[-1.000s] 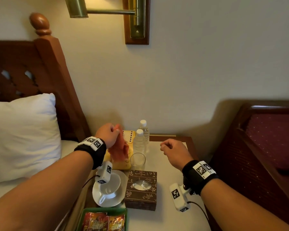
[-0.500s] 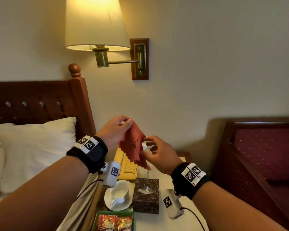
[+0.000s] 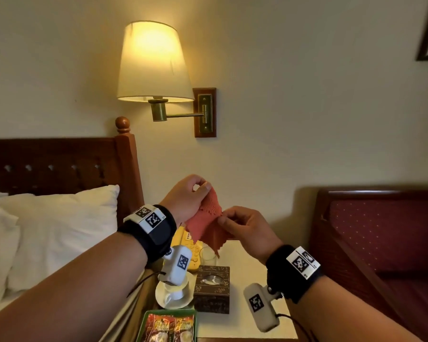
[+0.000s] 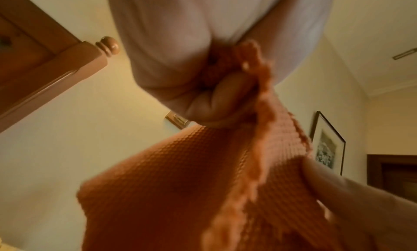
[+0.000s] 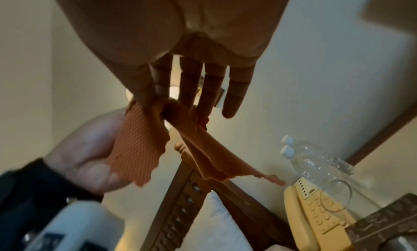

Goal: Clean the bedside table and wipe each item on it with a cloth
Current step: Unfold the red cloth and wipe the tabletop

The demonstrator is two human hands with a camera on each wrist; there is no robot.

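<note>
An orange waffle-weave cloth (image 3: 209, 223) hangs in the air above the bedside table (image 3: 235, 324), stretched between both hands. My left hand (image 3: 192, 193) pinches its upper corner between thumb and fingers. My right hand (image 3: 242, 224) pinches the cloth's right edge with thumb and forefinger; in the right wrist view the other fingers (image 5: 234, 94) stay straight beside the cloth (image 5: 140, 144). The left wrist view shows the cloth (image 4: 203, 183) bunched in my left fist. On the table stand a yellow phone (image 3: 189, 250), a glass (image 3: 208, 255), a cup on a saucer (image 3: 173, 293) and a carved tissue box (image 3: 212, 288).
A green tray of sachets (image 3: 169, 325) sits at the table's front left. Two water bottles (image 5: 313, 158) stand by the wall behind the phone. A lit wall lamp (image 3: 153, 67) hangs above. The bed with a pillow (image 3: 59, 230) is left, a red upholstered seat (image 3: 381, 243) right.
The left hand lifted the cloth up off the phone area. The right hand came across from the table and took hold of the cloth's edge. The head view tilted upward.
</note>
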